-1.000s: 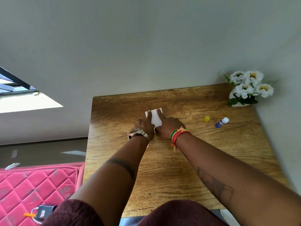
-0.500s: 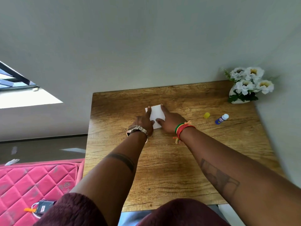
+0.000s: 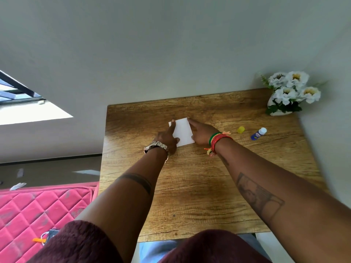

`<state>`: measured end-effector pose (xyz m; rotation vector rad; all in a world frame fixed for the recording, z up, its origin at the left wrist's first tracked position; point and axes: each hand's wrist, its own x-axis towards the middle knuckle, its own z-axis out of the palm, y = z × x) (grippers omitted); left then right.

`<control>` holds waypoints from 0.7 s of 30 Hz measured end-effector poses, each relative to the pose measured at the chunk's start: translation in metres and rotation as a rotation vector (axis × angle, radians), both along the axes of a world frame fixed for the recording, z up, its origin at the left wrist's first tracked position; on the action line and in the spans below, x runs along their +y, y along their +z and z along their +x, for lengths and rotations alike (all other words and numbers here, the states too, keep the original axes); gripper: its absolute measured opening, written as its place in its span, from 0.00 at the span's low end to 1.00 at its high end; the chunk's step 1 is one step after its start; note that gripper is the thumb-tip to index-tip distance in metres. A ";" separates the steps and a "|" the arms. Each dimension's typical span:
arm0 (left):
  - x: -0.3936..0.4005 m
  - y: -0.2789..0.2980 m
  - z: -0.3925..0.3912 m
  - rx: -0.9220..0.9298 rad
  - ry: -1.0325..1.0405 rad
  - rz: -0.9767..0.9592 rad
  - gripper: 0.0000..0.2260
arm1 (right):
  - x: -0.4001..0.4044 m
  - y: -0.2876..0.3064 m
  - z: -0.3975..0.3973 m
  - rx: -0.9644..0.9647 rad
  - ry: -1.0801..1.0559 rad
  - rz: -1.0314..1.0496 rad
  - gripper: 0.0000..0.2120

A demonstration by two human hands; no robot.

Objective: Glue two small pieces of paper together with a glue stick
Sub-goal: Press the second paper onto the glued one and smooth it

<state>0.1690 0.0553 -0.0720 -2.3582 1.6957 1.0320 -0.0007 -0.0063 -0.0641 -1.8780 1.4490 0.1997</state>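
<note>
A small white paper (image 3: 182, 132) lies flat on the wooden table (image 3: 199, 183), near its far middle. My left hand (image 3: 167, 138) presses on the paper's left edge with a straight forefinger and the thumb. On the paper's right edge rests my right hand (image 3: 202, 132), forefinger stretched to the far corner. I cannot tell whether a second sheet lies under the top one. The glue stick (image 3: 258, 133), blue with a white end, lies on its side to the right. Its yellow cap (image 3: 241, 129) sits apart, between the stick and my right hand.
A white vase of white flowers (image 3: 290, 93) stands at the table's far right corner against the wall. A pink quilted mattress (image 3: 39, 207) lies left of the table, with small items on it. The table's left edge drops to the floor.
Both hands have slid apart to the paper's side edges, so more of the white sheet shows between them. The view has shifted slightly.
</note>
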 end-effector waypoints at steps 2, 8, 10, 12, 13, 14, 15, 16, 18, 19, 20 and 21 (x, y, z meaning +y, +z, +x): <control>-0.001 0.001 0.002 0.017 -0.002 0.018 0.39 | 0.004 0.001 -0.002 -0.043 0.004 -0.015 0.41; -0.001 0.002 0.002 0.013 -0.035 0.014 0.38 | 0.014 -0.003 0.001 0.053 0.212 -0.080 0.38; 0.000 0.001 0.001 0.008 -0.028 0.008 0.38 | 0.009 0.000 0.002 0.045 0.154 -0.060 0.37; 0.000 0.000 0.001 0.006 -0.017 -0.002 0.38 | 0.006 0.000 0.003 0.021 0.054 -0.082 0.35; -0.001 -0.001 0.002 0.004 -0.017 -0.009 0.38 | 0.009 0.000 0.005 0.024 0.016 -0.101 0.35; 0.000 -0.003 0.003 0.001 -0.022 -0.015 0.38 | 0.013 -0.001 0.009 0.040 -0.017 -0.123 0.38; 0.000 -0.004 0.003 -0.002 -0.030 -0.024 0.38 | 0.020 -0.003 0.013 0.064 -0.047 -0.151 0.41; 0.000 -0.006 0.004 -0.006 -0.038 -0.033 0.38 | 0.025 -0.005 0.017 0.088 -0.071 -0.181 0.43; 0.001 -0.008 0.005 -0.007 -0.036 -0.046 0.38 | 0.029 -0.009 0.023 0.102 -0.118 -0.207 0.45; 0.001 -0.009 0.005 -0.002 -0.027 -0.048 0.38 | 0.025 -0.010 0.025 0.095 -0.156 -0.199 0.44; 0.001 -0.009 0.005 0.006 -0.015 -0.049 0.38 | 0.020 -0.010 0.025 0.089 -0.200 -0.184 0.42; 0.001 -0.010 0.005 0.013 -0.005 -0.051 0.38 | 0.014 -0.009 0.025 0.087 -0.240 -0.169 0.40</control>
